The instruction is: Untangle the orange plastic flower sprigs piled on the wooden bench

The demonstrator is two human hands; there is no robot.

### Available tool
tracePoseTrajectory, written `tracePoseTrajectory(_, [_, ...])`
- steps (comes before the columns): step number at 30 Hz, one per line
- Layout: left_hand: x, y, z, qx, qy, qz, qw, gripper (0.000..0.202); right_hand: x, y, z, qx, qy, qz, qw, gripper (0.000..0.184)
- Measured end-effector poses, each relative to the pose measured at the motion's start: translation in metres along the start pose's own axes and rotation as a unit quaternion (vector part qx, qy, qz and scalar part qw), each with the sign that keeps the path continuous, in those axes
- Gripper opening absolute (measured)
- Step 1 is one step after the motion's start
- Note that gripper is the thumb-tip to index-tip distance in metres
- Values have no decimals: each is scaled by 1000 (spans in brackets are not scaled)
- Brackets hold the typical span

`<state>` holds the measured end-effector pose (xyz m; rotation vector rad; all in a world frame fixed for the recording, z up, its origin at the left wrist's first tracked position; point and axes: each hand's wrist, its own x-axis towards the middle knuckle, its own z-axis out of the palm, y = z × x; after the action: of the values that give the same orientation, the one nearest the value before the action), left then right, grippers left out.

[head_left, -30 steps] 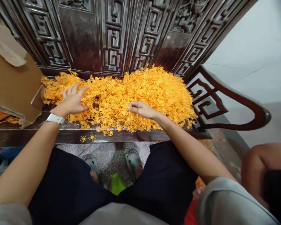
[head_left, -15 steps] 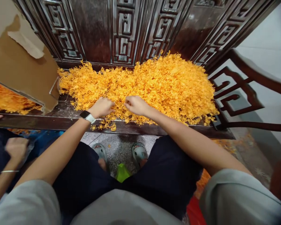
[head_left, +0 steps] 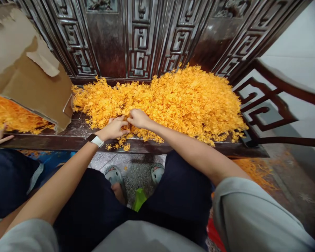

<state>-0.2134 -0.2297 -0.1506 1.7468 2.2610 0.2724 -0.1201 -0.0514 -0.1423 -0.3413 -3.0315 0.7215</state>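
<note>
A long heap of small orange-yellow flower-like plastic pieces (head_left: 189, 101) covers much of a dark wooden bench seat (head_left: 68, 141). My left hand (head_left: 112, 128), with a watch on its wrist, is at the heap's front edge, its fingers bent in among the pieces. Touching or almost touching it, my right hand (head_left: 139, 119) is closed in a pinch over the heap, knuckles up. Whatever either hand grips is too small or hidden to make out. A few loose pieces (head_left: 126, 147) lie near the bench's front edge below my left hand.
To the left a torn cardboard box (head_left: 39, 87) stands on the bench with more orange pieces (head_left: 13, 113) inside. Another person's hand (head_left: 0, 136) rests beside it. The carved bench back (head_left: 107, 45) rises behind, and a wooden armrest (head_left: 275, 91) bounds the right.
My right hand has moved left, closing the gap to my left hand. The view has shifted slightly. The other person's lower hand has dropped out of sight.
</note>
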Motion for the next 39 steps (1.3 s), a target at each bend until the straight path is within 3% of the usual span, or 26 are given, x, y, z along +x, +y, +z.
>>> tracePoseTrajectory(5, [3, -1, -9, 19, 74, -34, 996, 49, 10, -3, -24, -18, 72, 26, 997, 28])
tracePoseTrajectory(9, [12, 8, -11, 54, 72, -63, 994, 55, 18, 7, -32, 12, 92, 50, 994, 24])
tracePoseTrajectory(13, [13, 19, -16, 71, 101, -75, 989, 50, 18, 14, -31, 96, 82, 75, 989, 13])
tracePoseTrajectory(17, [11, 17, -18, 21, 97, -91, 991, 47, 15, 12, -31, 238, 71, 97, 964, 17])
tracePoseTrajectory(20, [12, 13, -17, 25, 97, -92, 991, 45, 14, 7, -37, 375, 70, 128, 915, 19])
tracePoseTrajectory(24, [15, 11, -19, 48, 138, -63, 987, 45, 9, 5, -58, 533, 86, 148, 829, 31])
tracePoseTrajectory(29, [17, 7, -26, 12, 176, -39, 984, 49, -5, 5, -79, 655, 98, 110, 741, 29])
tracePoseTrajectory(33, [21, -1, -34, -40, 195, -70, 977, 58, -12, -1, -79, 762, 77, 57, 640, 25])
tracePoseTrajectory(34, [22, -3, -36, -63, 196, -81, 975, 57, -12, -2, -77, 777, 69, 48, 624, 25])
tracePoseTrajectory(39, [26, -9, -38, -181, 179, -113, 960, 58, -7, -5, -71, 799, 62, 43, 597, 19])
